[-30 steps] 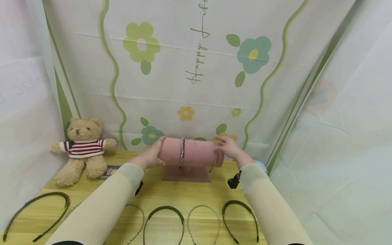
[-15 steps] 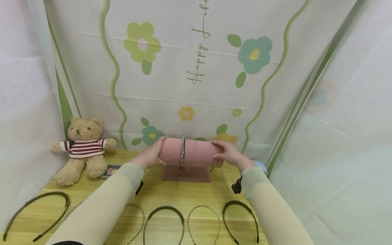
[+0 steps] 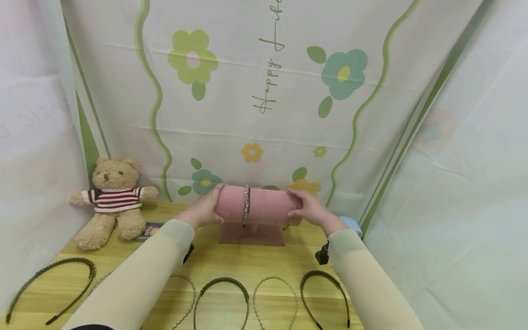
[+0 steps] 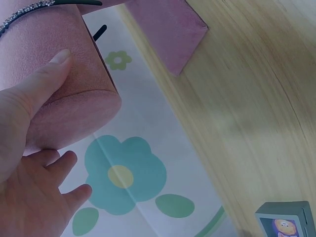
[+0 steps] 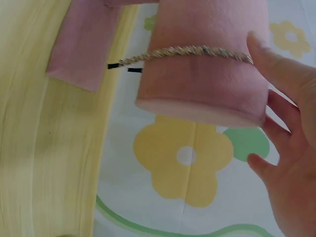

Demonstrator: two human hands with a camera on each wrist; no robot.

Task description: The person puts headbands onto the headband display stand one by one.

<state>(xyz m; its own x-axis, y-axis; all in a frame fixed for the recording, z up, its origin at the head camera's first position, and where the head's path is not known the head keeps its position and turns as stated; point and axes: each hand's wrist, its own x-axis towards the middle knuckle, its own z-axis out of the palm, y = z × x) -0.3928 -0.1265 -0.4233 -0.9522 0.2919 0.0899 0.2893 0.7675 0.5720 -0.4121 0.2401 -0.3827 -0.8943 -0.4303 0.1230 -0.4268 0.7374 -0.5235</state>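
Observation:
A pink padded headband stand (image 3: 268,205) lies crosswise as a roll above its flat pink base (image 3: 252,236). My left hand (image 3: 201,211) grips the roll's left end, thumb on the front and some fingers behind. Around the middle of the roll sits a dark headband (image 3: 246,206) with sparkling stones. Near the right end is a thin twisted, beaded headband (image 5: 192,50) with black tips. My right hand (image 3: 311,208) holds this headband against the roll, its thumb (image 5: 269,61) right at the band and its other fingers partly hidden behind the roll.
Several headbands lie in a row at the table's front, among them a dark one (image 3: 222,279) and a thin beaded one (image 3: 274,278). A teddy bear (image 3: 115,201) sits back left beside a small grey box (image 4: 284,217). Patterned cloth (image 3: 231,110) hangs close behind the stand.
My right hand has come down from above the roll's right end onto the beaded headband, its thumb now at the front. The left hand keeps its grip in the same place.

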